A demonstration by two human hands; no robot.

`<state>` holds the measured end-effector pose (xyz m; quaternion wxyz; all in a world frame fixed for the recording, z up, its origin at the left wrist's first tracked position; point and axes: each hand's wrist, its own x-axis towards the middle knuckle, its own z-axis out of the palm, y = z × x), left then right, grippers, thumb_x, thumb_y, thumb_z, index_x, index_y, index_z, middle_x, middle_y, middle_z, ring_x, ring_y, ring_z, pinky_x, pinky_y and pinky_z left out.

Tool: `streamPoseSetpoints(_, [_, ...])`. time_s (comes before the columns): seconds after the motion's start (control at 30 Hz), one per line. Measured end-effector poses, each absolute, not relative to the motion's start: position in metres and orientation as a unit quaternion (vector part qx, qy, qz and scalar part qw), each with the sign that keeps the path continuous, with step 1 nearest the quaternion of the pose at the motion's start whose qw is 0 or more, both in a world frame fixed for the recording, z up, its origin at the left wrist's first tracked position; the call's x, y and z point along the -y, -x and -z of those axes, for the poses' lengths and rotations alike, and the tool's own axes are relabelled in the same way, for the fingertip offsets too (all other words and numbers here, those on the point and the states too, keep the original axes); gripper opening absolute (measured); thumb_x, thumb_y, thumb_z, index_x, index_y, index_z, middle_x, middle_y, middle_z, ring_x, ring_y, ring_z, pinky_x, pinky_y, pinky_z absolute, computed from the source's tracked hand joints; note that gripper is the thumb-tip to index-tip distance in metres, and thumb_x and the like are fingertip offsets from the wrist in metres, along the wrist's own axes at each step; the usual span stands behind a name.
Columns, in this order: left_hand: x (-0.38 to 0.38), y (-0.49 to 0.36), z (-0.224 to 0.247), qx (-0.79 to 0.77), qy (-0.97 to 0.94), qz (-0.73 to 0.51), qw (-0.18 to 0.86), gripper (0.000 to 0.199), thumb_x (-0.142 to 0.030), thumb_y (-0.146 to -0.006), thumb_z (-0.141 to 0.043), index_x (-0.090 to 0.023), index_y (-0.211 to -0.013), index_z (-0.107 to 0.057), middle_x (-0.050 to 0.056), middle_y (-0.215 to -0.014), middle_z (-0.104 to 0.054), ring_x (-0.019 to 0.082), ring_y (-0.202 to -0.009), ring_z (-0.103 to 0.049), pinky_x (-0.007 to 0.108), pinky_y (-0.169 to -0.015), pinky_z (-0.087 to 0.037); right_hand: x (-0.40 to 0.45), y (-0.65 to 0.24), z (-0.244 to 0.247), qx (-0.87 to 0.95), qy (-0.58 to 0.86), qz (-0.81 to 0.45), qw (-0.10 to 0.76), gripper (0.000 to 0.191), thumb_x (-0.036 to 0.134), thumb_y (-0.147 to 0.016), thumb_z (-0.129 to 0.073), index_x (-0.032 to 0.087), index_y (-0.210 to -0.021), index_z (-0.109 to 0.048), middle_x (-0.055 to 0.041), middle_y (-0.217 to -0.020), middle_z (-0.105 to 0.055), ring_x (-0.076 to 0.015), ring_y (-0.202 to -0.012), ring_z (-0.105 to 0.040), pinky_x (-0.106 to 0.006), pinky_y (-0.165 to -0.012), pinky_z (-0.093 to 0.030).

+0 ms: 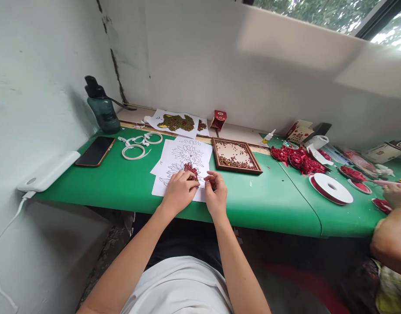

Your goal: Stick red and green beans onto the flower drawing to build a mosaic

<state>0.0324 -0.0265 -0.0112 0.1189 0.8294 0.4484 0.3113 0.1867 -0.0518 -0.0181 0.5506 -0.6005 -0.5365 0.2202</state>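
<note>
My left hand point(180, 190) rests low over a white sheet point(169, 151) with flowers drawn in black outline. Its fingers are bent and pressed together, thumb against forefinger; whatever they hold, if anything, is hidden. Beside its fingertips, small dark red beans point(190, 168) cover part of the lower flower, and the hand hides some of that drawing. To the right, at the sheet's edge, my right hand point(216, 189) is curled with thumb and forefinger tips close together; anything between them is too small to make out. Behind it, a wooden-framed tray point(226, 167) contains many loose red-brown beans.
A phone point(95, 151), white cable rings point(134, 151) and a dark bottle point(104, 114) are at left. Behind lies a bean-covered picture point(177, 123), with a glue bottle point(268, 137) further right. A ribbon spool point(331, 188), red ribbon pieces point(301, 160) and another person's hand point(396, 194) are at right.
</note>
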Motion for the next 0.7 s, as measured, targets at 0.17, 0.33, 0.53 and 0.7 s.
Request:
streamPoseSetpoints(0.17, [0.0285,-0.0325,0.0076,-0.428,-0.838,-0.321,0.109,0.028,-0.012,-0.095,-0.061,-0.030,-0.107,-0.079,0.000,-0.119,-0.074,0.023,-0.113,-0.062,0.043,-0.094,-0.051,0.0537,-0.1860,0.0147,0.535,0.601,-0.231,0.547,0.030,0.031,-0.093,-0.053,0.021,-0.119,-0.063,-0.0055,-0.096,-0.070,-0.0199,-0.080,-0.063,-0.034,-0.078,-0.052])
streamPoseSetpoints(0.33, [0.0278,-0.0326,0.0077,-0.410,-0.851,-0.307,0.113,0.026,-0.013,-0.098,-0.058,-0.029,-0.103,-0.079,-0.001,-0.119,-0.077,0.022,-0.116,-0.064,0.044,-0.095,-0.049,0.0536,-0.1862,0.0152,0.539,0.595,-0.234,0.548,0.028,0.030,-0.093,-0.054,0.021,-0.119,-0.062,-0.0051,-0.095,-0.070,-0.0198,-0.080,-0.063,-0.033,-0.078,-0.052])
streamPoseSetpoints(0.53, [0.0283,-0.0340,0.0092,-0.424,-0.849,-0.296,0.105,0.026,-0.016,-0.100,-0.057,-0.028,-0.106,-0.079,0.000,-0.121,-0.078,0.022,-0.118,-0.064,0.045,-0.099,-0.049,0.0542,-0.1856,0.0141,0.543,0.589,-0.241,0.548,0.027,0.029,-0.094,-0.054,0.020,-0.119,-0.062,-0.0045,-0.095,-0.069,-0.0192,-0.078,-0.062,-0.033,-0.077,-0.051])
streamPoseSetpoints(0.7, [0.0289,-0.0344,0.0089,-0.422,-0.847,-0.305,0.108,0.025,-0.014,-0.099,-0.057,-0.027,-0.105,-0.078,-0.001,-0.122,-0.078,0.022,-0.119,-0.065,0.045,-0.100,-0.047,0.0543,-0.1858,0.0141,0.549,0.587,-0.238,0.545,0.026,0.029,-0.094,-0.054,0.020,-0.117,-0.062,-0.0045,-0.094,-0.070,-0.0193,-0.078,-0.063,-0.033,-0.076,-0.052])
